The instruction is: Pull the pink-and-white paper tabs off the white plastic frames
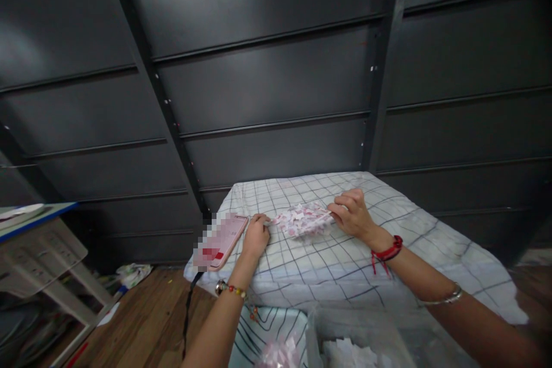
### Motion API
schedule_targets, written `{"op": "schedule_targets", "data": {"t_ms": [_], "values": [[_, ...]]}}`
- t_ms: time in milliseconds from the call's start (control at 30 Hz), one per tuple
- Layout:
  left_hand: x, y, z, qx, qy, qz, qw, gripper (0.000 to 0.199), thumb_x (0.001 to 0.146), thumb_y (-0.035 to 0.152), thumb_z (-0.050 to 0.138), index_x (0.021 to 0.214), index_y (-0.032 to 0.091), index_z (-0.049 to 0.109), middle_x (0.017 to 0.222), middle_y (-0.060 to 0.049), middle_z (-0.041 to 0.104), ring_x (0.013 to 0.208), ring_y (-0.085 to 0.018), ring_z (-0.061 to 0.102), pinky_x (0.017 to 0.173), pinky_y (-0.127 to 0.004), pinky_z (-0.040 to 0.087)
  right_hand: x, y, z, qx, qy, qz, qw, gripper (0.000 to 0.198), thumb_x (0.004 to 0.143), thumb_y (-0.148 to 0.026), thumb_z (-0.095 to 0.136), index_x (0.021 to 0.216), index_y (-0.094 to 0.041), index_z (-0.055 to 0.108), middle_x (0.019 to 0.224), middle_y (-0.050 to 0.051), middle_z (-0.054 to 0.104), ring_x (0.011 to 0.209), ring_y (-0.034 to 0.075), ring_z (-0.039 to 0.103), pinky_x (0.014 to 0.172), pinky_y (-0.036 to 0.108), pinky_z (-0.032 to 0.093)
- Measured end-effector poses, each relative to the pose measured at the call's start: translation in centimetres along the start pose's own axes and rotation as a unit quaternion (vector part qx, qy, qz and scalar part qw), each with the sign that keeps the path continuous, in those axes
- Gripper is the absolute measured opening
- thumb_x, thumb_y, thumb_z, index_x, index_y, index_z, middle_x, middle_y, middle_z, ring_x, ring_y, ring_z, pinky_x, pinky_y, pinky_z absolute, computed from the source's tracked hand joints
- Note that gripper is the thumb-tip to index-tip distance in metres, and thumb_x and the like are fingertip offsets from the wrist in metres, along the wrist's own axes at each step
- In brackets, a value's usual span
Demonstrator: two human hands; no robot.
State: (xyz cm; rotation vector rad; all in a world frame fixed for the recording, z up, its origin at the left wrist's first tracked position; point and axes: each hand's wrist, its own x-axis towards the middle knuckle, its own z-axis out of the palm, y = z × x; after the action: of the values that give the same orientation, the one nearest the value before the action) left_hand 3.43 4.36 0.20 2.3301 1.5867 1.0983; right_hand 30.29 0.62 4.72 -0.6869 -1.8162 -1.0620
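Note:
A clear plastic bag [304, 221] filled with small white and pink paper pieces lies on the checked cloth, stretched between my two hands. My left hand [257, 234] pinches its left end, close to the cloth. On the other side, my right hand [352, 213] is closed on the bag's right edge, slightly raised. The exact fingertip grip is small and partly hidden. Just left of my left hand rests a phone [228, 241] in a pink case, its screen partly blurred out.
The white checked cloth [414, 241] covers a low table against dark metal panels [276, 92]. Nearest me stand a striped tray [250, 333] holding a pink-and-clear plastic bundle [280, 355] and a clear bin [360, 322] with white paper pieces [351, 352]. A blue-edged desk [43, 221] is at left.

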Motion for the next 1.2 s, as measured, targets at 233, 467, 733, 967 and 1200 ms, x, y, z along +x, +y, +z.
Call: {"op": "schedule_targets", "data": {"t_ms": [233, 467, 733, 967, 1200], "values": [[-0.1, -0.1, -0.1, -0.004, 0.006, 0.001, 1.0, 0.043, 0.062, -0.007, 0.036, 0.091, 0.011, 0.062, 0.1, -0.01, 0.058, 0.099, -0.019, 0.053, 0.094, -0.034, 0.039, 0.4, -0.1, -2.1, -0.022, -0.022, 0.011, 0.999, 0.012, 0.076, -0.014, 0.051, 0.084, -0.023, 0.053, 0.081, 0.002, 0.049, 0.082, 0.017, 0.04, 0.072, 0.032, 0.031], [-0.1, -0.4, 0.2, -0.009, 0.01, 0.001, 1.0, 0.041, 0.063, -0.007, 0.036, 0.09, 0.01, 0.063, 0.1, -0.01, 0.058, 0.099, -0.018, 0.053, 0.094, -0.032, 0.039, -0.9, 0.6, -2.5, -0.067, -0.066, 0.024, 0.995, 0.007, 0.078, -0.017, 0.05, 0.083, -0.02, 0.054, 0.079, 0.003, 0.05, 0.079, 0.017, 0.041, 0.069, 0.033, 0.03], [-0.2, -0.5, 0.2, -0.018, 0.015, 0.004, 1.0, 0.04, 0.063, -0.006, 0.037, 0.088, 0.012, 0.063, 0.099, -0.009, 0.058, 0.097, -0.019, 0.054, 0.093, -0.033, 0.041, -1.1, -0.7, -2.2, -0.032, -0.059, 0.051, 0.996, 0.008, 0.079, -0.016, 0.05, 0.084, -0.02, 0.054, 0.078, 0.004, 0.051, 0.079, 0.018, 0.042, 0.07, 0.033, 0.032], [-0.3, -0.4, 0.1, -0.022, 0.019, 0.005, 1.0, 0.042, 0.062, -0.007, 0.037, 0.087, 0.013, 0.063, 0.098, -0.008, 0.058, 0.096, -0.018, 0.054, 0.092, -0.034, 0.041, -1.0, -0.8, -2.1, -0.06, -0.073, 0.063, 0.994, 0.009, 0.079, -0.017, 0.05, 0.085, -0.02, 0.057, 0.077, 0.004, 0.052, 0.078, 0.018, 0.042, 0.07, 0.034, 0.03], [-0.3, -0.8, 0.1, -0.021, 0.015, 0.001, 1.0, 0.04, 0.063, -0.005, 0.037, 0.088, 0.012, 0.063, 0.099, -0.009, 0.058, 0.098, -0.019, 0.054, 0.092, -0.034, 0.041, -0.3, -1.4, -1.9, -0.047, -0.057, 0.054, 0.996, 0.009, 0.08, -0.018, 0.05, 0.085, -0.02, 0.056, 0.078, 0.004, 0.051, 0.079, 0.018, 0.042, 0.07, 0.034, 0.031]]}}
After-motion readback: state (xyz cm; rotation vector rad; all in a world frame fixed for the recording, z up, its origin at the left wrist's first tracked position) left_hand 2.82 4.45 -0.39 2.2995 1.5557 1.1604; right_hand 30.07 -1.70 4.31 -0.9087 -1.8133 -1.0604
